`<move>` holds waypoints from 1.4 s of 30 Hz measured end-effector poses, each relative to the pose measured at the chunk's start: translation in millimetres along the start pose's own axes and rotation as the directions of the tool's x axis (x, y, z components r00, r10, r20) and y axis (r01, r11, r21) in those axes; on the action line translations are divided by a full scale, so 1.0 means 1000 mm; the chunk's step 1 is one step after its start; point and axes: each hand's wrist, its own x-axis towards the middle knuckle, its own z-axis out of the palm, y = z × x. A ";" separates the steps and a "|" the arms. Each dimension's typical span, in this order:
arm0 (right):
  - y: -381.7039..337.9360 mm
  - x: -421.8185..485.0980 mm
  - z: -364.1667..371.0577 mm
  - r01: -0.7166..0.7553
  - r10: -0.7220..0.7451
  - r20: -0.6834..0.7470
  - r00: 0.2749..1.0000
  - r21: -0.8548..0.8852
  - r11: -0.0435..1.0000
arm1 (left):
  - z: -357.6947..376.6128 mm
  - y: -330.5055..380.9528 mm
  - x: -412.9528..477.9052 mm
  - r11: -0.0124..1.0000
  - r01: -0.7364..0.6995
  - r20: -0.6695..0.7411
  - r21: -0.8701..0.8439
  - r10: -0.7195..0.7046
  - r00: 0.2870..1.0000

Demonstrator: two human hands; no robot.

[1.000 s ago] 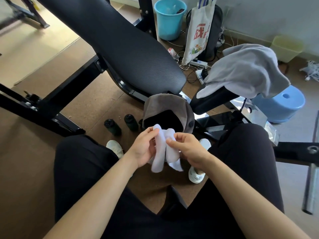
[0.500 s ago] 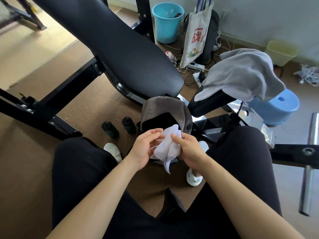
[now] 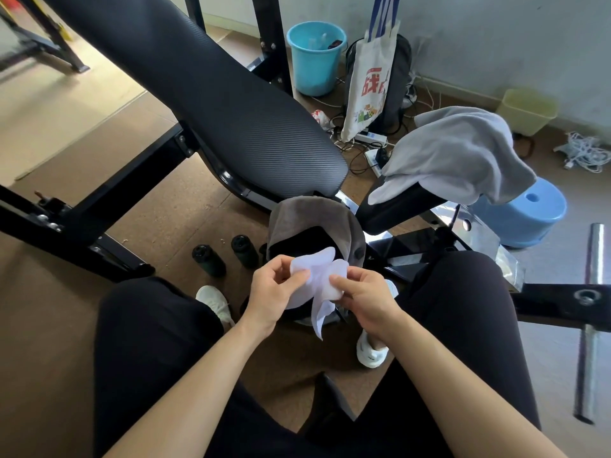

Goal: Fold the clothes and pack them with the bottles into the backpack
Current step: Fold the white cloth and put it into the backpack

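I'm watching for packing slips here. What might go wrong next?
The white cloth is only loosely bunched between the left hand and right hand, one end dangling; the fold may come apart before reaching the backpack. The two bottles stand close to the left shoe, so a foot shift might topple them.

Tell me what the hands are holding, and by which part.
Both hold one bunched white garment: the left hand pinches its left edge, the right hand pinches its right side, and a loose end hangs free below.
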 end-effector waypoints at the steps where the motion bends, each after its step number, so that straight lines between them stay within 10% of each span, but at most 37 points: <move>1: -0.001 -0.001 0.000 -0.011 0.011 0.017 1.000 0.009 1.000 | 0.000 0.000 -0.001 1.000 -0.022 0.022 0.014 0.022 1.000; 18: -0.017 -0.006 0.002 -0.187 0.151 0.131 0.980 0.328 0.926 | 0.006 -0.007 -0.002 0.883 -0.407 0.175 0.233 0.373 0.911; 22: -0.013 -0.006 0.004 0.040 -0.041 -0.016 0.999 -0.047 0.998 | 0.003 -0.007 0.001 0.940 -0.287 0.128 0.185 0.267 0.955; 25: -0.010 -0.003 0.001 0.339 -0.465 -0.098 0.880 -0.556 0.759 | 0.001 -0.003 0.003 0.972 -0.203 0.139 0.120 0.186 0.973; 31: -0.020 -0.007 0.000 0.472 -0.357 0.312 0.881 -0.514 0.716 | -0.008 0.009 0.001 0.985 -0.174 0.284 -0.023 0.173 0.943; 42: -0.044 -0.020 -0.007 0.512 -0.508 0.098 0.856 -0.295 0.807 | -0.015 -0.003 0.007 0.941 -0.298 0.242 0.160 0.255 0.936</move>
